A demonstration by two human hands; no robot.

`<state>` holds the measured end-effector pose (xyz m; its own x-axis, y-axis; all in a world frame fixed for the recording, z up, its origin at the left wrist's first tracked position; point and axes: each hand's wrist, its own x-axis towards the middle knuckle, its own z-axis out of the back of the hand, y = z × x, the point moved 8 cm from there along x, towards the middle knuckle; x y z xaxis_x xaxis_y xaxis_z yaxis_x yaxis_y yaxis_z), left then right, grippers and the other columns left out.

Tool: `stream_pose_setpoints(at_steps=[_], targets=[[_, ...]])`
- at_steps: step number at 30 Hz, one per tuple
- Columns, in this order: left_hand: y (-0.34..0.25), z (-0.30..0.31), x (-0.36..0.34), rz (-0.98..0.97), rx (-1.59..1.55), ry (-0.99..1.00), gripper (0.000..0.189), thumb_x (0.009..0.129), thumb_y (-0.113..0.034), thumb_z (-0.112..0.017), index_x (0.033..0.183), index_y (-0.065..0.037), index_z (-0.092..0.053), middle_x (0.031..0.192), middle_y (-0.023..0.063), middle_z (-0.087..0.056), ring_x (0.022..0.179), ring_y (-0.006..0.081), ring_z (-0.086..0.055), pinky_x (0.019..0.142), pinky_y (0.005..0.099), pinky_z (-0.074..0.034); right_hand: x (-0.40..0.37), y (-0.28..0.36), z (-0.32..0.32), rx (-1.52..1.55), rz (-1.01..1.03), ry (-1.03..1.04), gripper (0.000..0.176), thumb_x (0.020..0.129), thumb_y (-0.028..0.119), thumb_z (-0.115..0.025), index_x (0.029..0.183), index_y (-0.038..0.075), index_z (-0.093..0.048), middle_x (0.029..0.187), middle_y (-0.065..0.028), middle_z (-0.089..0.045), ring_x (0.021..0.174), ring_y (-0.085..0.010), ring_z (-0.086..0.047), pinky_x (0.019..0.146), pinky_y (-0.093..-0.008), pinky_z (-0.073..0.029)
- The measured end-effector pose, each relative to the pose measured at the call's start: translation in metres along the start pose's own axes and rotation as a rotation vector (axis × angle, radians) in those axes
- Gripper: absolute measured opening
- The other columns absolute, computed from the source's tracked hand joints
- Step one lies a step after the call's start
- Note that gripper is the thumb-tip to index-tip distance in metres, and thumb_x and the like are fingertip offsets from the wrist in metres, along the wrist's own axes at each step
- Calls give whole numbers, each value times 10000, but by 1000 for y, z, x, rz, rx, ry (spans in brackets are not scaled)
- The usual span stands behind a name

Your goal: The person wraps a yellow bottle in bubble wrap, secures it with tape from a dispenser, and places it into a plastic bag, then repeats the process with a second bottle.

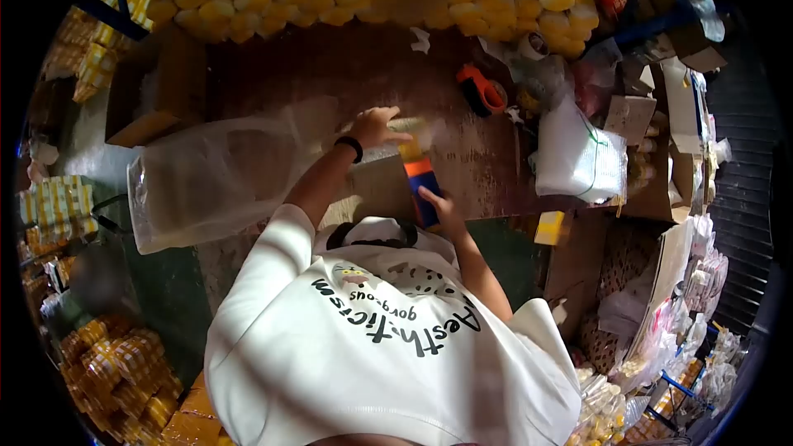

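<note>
Right hand (439,203) touching orange-blue block (420,172), left hand (376,126) just beyond

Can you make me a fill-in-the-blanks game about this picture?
1. The left hand has a ____ wristband behind it.
2. The right hand touches a pack that is blue and ____.
3. The clear plastic bag lies on the person's ____ side.
4. The shirt is ____ with dark letters.
Missing words: black, orange, left, white.

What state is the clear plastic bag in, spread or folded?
Spread: the clear plastic bag lies unfolded, loosely flat across the table.
</note>
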<state>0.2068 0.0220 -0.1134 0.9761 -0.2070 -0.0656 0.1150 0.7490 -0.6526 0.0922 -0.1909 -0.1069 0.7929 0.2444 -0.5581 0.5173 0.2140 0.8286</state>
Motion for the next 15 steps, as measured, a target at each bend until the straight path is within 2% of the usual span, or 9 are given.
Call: stream_pose_setpoints(at_steps=[2, 5, 6, 8, 11, 12, 15], targets=[[3, -5, -2, 21, -15, 17, 763, 663, -682, -651, 1094, -55, -592, 1013, 163, -631, 991, 341, -584, 831, 440, -462, 1, 0, -7, 44, -115, 22, 347, 798, 348, -711, 900, 28, -623, 704, -51, -598, 559, -165, -583, 512, -295, -467], [4, -2, 0, 75, -66, 78, 775, 666, -687, -649, 1110, -54, -591, 1065, 161, -617, 1035, 328, -567, 847, 442, -452, 29, -26, -9, 61, -257, 86, 406, 789, 427, -690, 827, 24, -664, 679, -67, -629, 543, -159, -597, 508, -268, -466], [5, -1, 1, 64, -2, 41, 739, 697, -639, -654, 1132, -47, -575, 1088, 152, -593, 1059, 318, -542, 867, 437, -436, 21, -7, -16, 117, -267, 79, 397, 784, 421, -696, 816, 28, -658, 663, -61, -617, 544, -165, -601, 499, -281, -469], [8, -1, 2, 45, 116, -36, 670, 760, -543, -664, 1177, -32, -544, 1136, 135, -546, 1107, 298, -493, 909, 428, -405, 34, -18, -12, 78, -274, 74, 396, 784, 414, -698, 819, 22, -653, 664, -59, -617, 540, -165, -600, 495, -280, -471], [-12, -8, 10, -93, 61, -46, 600, 797, -481, -645, 1199, -50, -530, 1195, 122, -503, 1168, 283, -446, 908, 441, -401, 39, -19, -12, 69, -245, 52, 411, 784, 417, -704, 774, 10, -646, 639, -81, -614, 520, -193, -601, 475, -304, -472], [-20, -11, 6, -169, 69, -222, 512, 840, -456, -586, 1156, -56, -534, 1095, 137, -541, 1111, 292, -484, 897, 430, -404, 40, -15, -12, 77, -225, 43, 421, 784, 420, -708, 751, 6, -644, 626, -92, -612, 511, -207, -602, 466, -317, -473], [-30, -27, 16, 29, 294, -94, 475, 865, -487, -529, 1084, -67, -554, 1049, 136, -570, 1051, 308, -519, 870, 444, -413, 34, 2, -16, 57, -251, 6, 446, 771, 436, -718, 754, -3, -639, 621, -76, -593, 505, -184, -580, 471, -310, -464]])
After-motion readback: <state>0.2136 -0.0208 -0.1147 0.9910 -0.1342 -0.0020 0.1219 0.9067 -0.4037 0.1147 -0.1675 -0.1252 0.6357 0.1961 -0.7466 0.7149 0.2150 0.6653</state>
